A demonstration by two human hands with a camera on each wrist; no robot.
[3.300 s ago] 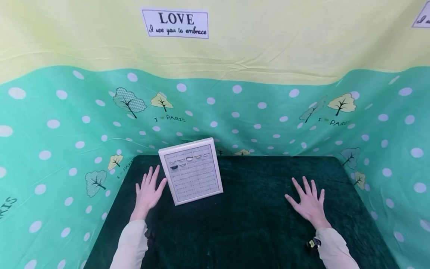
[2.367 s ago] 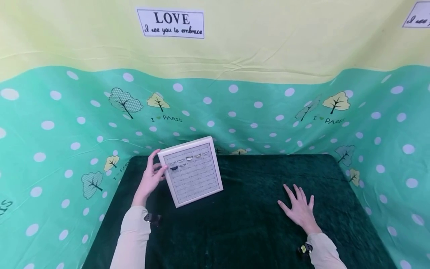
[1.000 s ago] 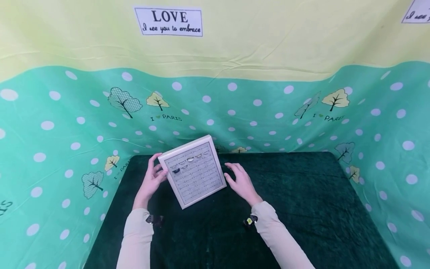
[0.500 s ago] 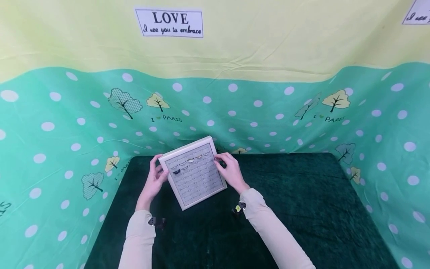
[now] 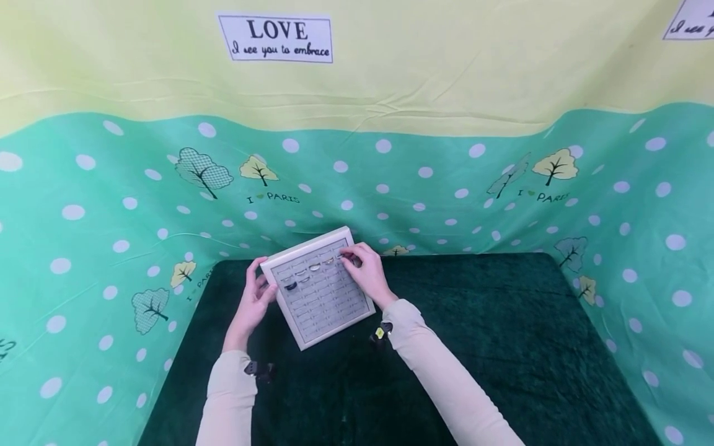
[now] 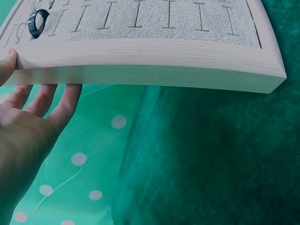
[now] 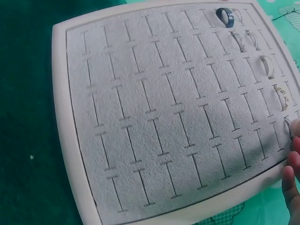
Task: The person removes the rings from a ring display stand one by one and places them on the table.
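A white-framed ring display tray [image 5: 326, 303] with a grey slotted pad leans tilted on the dark green cloth. My left hand [image 5: 251, 306] grips its left edge, thumb at the front and fingers [image 6: 63, 110] behind. At the upper right corner of the pad, my right hand [image 5: 368, 272] pinches a silver ring [image 7: 288, 127], which sits at its slot and is partly hidden by the fingertips. Several other rings stand in slots, among them a gold-toned ring [image 7: 281, 96], a silver ring [image 7: 267, 67] and a dark blue band [image 7: 226, 17]. Most slots hold nothing.
Dark green velvety cloth [image 5: 502, 347] covers the table. Behind and at both sides hangs a green polka-dot curtain [image 5: 435, 204] with a yellow upper part, close to the top of the tray. A small device is strapped to each wrist.
My left hand has come to the tray's left edge and taken hold of it, tilting it slightly. My right hand has moved left from the cloth to the ring at the upper right.
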